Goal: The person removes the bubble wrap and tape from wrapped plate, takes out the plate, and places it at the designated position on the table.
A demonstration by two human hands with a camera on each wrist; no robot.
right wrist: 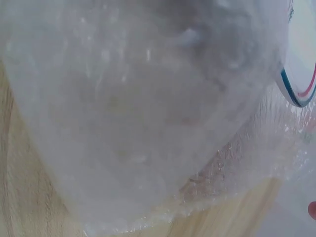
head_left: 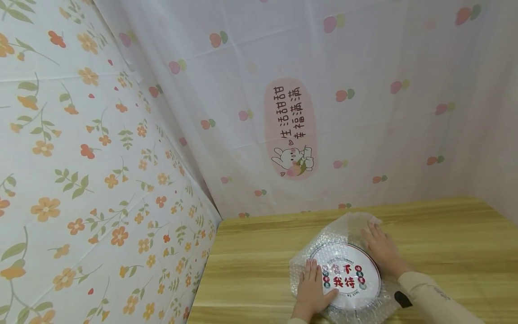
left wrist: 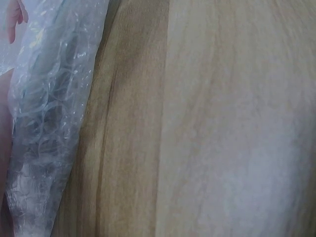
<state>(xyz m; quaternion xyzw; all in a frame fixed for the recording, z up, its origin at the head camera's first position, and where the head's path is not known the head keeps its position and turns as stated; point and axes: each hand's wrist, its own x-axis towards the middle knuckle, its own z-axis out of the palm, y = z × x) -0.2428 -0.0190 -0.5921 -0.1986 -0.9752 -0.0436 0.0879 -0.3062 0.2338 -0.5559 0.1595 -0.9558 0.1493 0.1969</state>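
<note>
A round white plate (head_left: 349,300) with red characters and a dark rim line lies on a sheet of bubble wrap (head_left: 301,276). My left hand (head_left: 311,288) rests on the plate's left edge, fingers straight and thumb spread across its lower part. At the upper right, my right hand (head_left: 382,247) touches the wrap beside the plate, fingers extended. In the right wrist view, a broad flap of bubble wrap (right wrist: 123,123) fills most of the picture, with the blue-and-red plate rim (right wrist: 296,96) at the right. The left wrist view shows the bubble wrap edge (left wrist: 54,103).
The wood-grain table (head_left: 251,261) meets a strawberry-print curtain (head_left: 243,148) at its back edge. A floral-print sheet (head_left: 101,180) hangs along the left side. A small black object (head_left: 402,299) shows beside my right forearm.
</note>
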